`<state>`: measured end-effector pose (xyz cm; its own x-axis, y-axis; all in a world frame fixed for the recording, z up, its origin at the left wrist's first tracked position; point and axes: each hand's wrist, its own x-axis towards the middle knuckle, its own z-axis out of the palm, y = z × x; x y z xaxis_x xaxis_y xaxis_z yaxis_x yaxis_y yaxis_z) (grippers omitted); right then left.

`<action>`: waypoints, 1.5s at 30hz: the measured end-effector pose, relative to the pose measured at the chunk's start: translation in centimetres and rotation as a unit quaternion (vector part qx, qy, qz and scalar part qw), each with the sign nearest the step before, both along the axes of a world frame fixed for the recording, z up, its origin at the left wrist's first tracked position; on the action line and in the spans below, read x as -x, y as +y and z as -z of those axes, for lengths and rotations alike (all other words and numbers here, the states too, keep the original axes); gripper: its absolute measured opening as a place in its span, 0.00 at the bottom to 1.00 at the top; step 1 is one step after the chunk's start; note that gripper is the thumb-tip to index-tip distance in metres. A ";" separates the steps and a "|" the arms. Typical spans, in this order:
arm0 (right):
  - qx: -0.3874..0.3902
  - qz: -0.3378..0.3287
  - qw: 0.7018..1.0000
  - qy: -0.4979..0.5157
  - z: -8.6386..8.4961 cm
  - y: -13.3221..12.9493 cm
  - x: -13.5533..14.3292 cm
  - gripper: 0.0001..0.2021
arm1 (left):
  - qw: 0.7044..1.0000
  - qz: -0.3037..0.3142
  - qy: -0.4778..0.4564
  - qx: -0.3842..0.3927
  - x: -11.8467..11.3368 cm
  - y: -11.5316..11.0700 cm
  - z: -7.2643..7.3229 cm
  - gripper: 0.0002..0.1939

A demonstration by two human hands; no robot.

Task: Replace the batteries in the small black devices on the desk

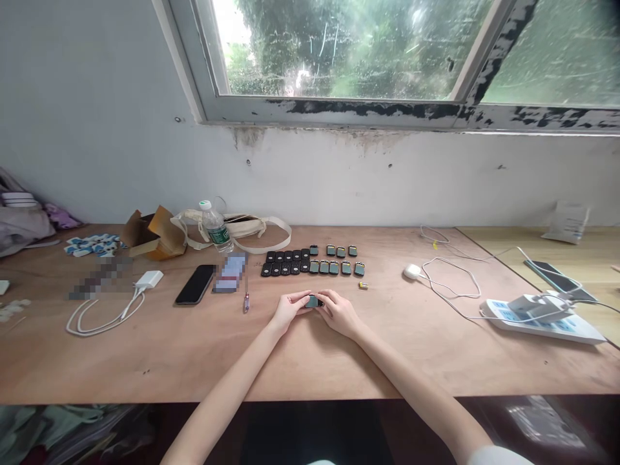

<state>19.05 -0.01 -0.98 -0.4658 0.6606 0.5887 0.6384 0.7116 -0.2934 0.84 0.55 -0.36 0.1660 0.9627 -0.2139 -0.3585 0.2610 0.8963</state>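
Note:
Between my two hands, just above the wooden table (pixel 203 361), is a small dark device with a greenish-grey face (pixel 314 301). My left hand (pixel 289 309) grips its left side, and my right hand (pixel 339 311) has its fingers closed on the right side. Beyond my hands lie two rows of black rounded cases (pixel 285 262). Beside them on the right are several small units with grey-green faces (pixel 334 266), like the one I hold. A small yellow-and-silver cylinder (pixel 363 285) lies to the right of my hands.
Left of my hands are a screwdriver (pixel 247 303), a blue-grey card (pixel 230 272), a black phone (pixel 196 284) and a white charger (pixel 149 279). A bottle (pixel 216 227), a strapped bag (pixel 247 225) and an open cardboard box (pixel 154 234) stand behind. On the right is a power strip (pixel 542 323) with cables.

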 end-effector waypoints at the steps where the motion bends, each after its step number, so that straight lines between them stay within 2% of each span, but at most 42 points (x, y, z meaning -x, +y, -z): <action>1: 0.000 0.001 1.000 -0.001 0.0 0.0 0.0 0.15 | 1.000 0.001 -0.002 0.002 0.0 0.0 0.0 0.19; 21: 0.013 -0.001 1.000 0.015 0.4 0.2 -0.1 0.17 | 1.000 0.014 0.015 -0.015 0.1 0.0 0.1 0.20; 27: 0.037 0.013 0.999 0.035 0.4 0.2 -0.1 0.15 | 0.999 0.034 -0.002 -0.022 0.1 -0.1 -0.3 0.26; 36: 0.122 -0.014 0.989 0.079 -0.3 0.0 0.0 0.14 | 0.999 0.023 0.026 -0.012 0.1 -0.2 -0.6 0.26; 40: 0.148 -0.038 0.985 0.082 -0.5 0.0 -0.3 0.13 | 0.996 0.045 0.069 -0.031 0.2 0.0 -0.3 0.24; 43: 0.155 -0.050 0.983 0.082 -0.4 0.0 -0.6 0.13 | 0.984 0.047 0.142 -0.099 0.2 0.3 0.3 0.19; 45: 0.158 -0.052 0.982 0.086 -0.2 0.0 -0.6 0.13 | 0.962 0.040 0.220 -0.156 0.2 0.4 0.8 0.15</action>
